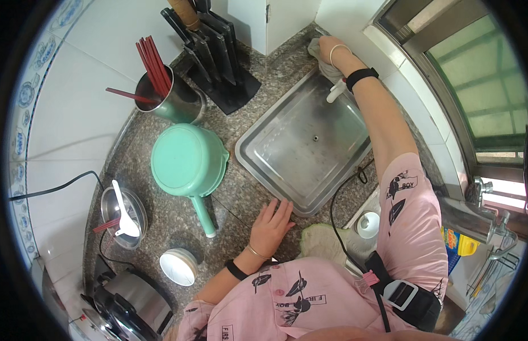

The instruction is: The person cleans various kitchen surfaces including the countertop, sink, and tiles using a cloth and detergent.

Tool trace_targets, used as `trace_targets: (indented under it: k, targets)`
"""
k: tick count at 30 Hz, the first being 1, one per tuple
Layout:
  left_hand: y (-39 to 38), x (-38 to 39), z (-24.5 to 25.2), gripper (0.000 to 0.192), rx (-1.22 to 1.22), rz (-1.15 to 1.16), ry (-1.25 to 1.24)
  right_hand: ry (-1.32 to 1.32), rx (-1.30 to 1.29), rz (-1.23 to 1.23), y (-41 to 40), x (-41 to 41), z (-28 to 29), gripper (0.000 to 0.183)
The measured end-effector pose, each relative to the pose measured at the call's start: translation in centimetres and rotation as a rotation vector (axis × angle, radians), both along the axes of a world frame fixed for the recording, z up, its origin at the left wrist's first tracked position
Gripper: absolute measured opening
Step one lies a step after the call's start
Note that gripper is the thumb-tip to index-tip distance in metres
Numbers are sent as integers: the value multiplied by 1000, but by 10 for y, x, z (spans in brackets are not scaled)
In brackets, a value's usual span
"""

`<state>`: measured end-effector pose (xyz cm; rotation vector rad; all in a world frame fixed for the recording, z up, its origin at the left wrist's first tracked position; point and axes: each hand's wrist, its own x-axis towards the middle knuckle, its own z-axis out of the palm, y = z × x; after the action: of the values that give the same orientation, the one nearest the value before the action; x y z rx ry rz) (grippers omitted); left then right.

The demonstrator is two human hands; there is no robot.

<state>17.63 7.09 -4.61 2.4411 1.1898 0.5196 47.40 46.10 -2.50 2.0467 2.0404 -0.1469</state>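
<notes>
My right hand (pixel 334 50) is closed on a grey cloth (pixel 327 70) on the granite counter, beyond the far corner of a stainless steel tray (pixel 306 140). A small white plastic piece with a red end (pixel 337 90) shows at the tray's far side, below my right wrist; my arm covers part of it. The fingertips of my left hand (pixel 272 226) rest by the tray's near corner, touching or nearly touching the rim. That hand lies flat, holding nothing. Left of the tray sits a mint-green saucepan-shaped vessel (pixel 187 160), bottom up.
Behind stand a knife block (pixel 223 81) and a metal cup (pixel 183 102) of red chopsticks (pixel 155 72). Metal bowls with a white spoon (pixel 126 221), stacked white bowls (pixel 178 266) and an electric cooker (pixel 134 294) line the left. A black cord (pixel 333 204) passes the tray's right side.
</notes>
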Motion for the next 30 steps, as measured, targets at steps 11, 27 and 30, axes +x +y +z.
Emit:
trace_targets:
  k: [11,27,30]
  targets:
    - [0,-3,-1,60,-17,3,-6,-43,-225,257,-25,-80,22,31]
    - [2,-22,9,51,-113,69,-205,127,12,776,-152,-191,-2,34]
    - [6,-58,25,45,137,313,-193,255,82,792,-159,-195,-12,34]
